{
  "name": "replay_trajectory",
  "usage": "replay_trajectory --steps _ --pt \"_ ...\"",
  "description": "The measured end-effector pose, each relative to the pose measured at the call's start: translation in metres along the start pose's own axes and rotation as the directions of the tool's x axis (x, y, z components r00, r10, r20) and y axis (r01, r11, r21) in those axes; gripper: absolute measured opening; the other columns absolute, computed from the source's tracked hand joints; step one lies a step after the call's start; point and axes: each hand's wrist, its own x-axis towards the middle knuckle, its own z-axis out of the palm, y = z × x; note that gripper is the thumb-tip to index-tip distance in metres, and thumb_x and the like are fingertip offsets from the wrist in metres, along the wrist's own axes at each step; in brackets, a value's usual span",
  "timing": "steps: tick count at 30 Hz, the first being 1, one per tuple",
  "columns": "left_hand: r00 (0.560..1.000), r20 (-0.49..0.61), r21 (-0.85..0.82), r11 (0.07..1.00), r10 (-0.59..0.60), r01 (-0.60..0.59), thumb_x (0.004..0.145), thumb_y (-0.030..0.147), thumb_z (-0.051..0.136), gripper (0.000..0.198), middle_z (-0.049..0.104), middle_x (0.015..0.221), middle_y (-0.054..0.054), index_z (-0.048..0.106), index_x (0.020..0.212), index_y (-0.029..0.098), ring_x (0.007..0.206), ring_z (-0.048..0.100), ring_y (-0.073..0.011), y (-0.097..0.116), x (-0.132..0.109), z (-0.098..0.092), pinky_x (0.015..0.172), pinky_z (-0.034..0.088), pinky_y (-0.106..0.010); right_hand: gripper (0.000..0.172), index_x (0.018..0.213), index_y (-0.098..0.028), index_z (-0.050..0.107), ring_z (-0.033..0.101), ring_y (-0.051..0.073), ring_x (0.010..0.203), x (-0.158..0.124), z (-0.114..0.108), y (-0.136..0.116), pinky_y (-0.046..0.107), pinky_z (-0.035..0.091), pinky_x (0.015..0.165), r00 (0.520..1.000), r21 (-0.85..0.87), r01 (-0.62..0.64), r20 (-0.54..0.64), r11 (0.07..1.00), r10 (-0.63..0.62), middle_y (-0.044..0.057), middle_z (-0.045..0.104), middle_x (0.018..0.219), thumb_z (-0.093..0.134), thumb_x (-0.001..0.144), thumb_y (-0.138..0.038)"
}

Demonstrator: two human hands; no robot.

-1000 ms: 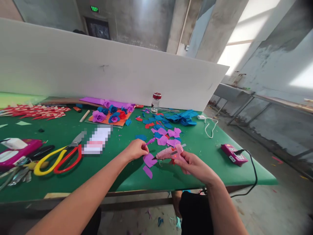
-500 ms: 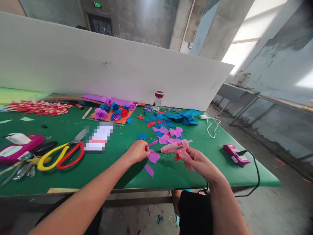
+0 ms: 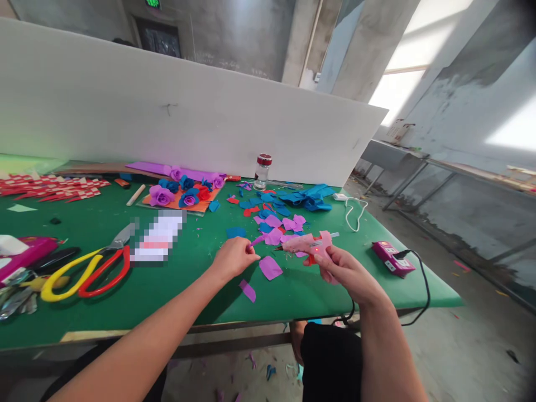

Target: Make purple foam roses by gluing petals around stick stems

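My right hand (image 3: 345, 268) is closed round the handle of a pink hot glue gun (image 3: 301, 244). Its nozzle points left, and a clear glue stick juts from its back end. My left hand (image 3: 235, 258) pinches a narrow purple paper piece (image 3: 257, 241), mostly hidden by the fingers. A purple paper petal (image 3: 271, 268) lies on the green table just right of that hand, apart from the nozzle. Below it is a smaller purple strip (image 3: 248, 291). Behind the glue gun spread more purple petals (image 3: 274, 237), with blue and red scraps among them.
Scissors (image 3: 104, 259) with yellow and red handles lie left. Paper roses (image 3: 161, 195) sit on an orange sheet behind. A red-lidded jar (image 3: 262, 172) stands before the white board (image 3: 201, 117). At right is a magenta power strip (image 3: 393, 258) with a black cord.
The glue gun has drawn back from the left hand and the purple petal, its nozzle now farther right. The left hand still pinches its purple piece. The whole view has shifted slightly.
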Motion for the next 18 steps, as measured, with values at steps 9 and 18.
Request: replay_trajectory --steps 9,18 --pt "0.991 0.015 0.030 0.991 0.130 -0.130 0.070 0.017 0.055 0.012 0.067 0.067 -0.004 0.062 0.061 0.019 0.064 0.059 -0.0170 0.007 0.001 0.011 0.055 0.032 -0.026 0.041 0.085 -0.017 0.065 0.037 0.009 0.047 -0.001 -0.004 0.002 0.023 0.027 0.046 1.000 0.000 0.017 -0.015 1.000 -0.017 -0.003 0.049 0.054 0.060 0.081 -0.057" --pt "0.982 0.135 -0.169 0.980 0.132 -0.108 0.061 0.014 0.060 0.010 0.064 0.063 0.002 0.064 0.069 0.018 0.061 0.058 -0.0147 -0.019 0.003 -0.012 0.056 0.036 -0.024 0.042 0.096 -0.015 0.061 0.037 0.008 0.052 -0.006 0.003 -0.001 0.022 0.028 0.047 0.987 -0.091 -0.007 0.157 0.996 0.022 0.000 0.053 0.070 0.055 0.086 -0.055"
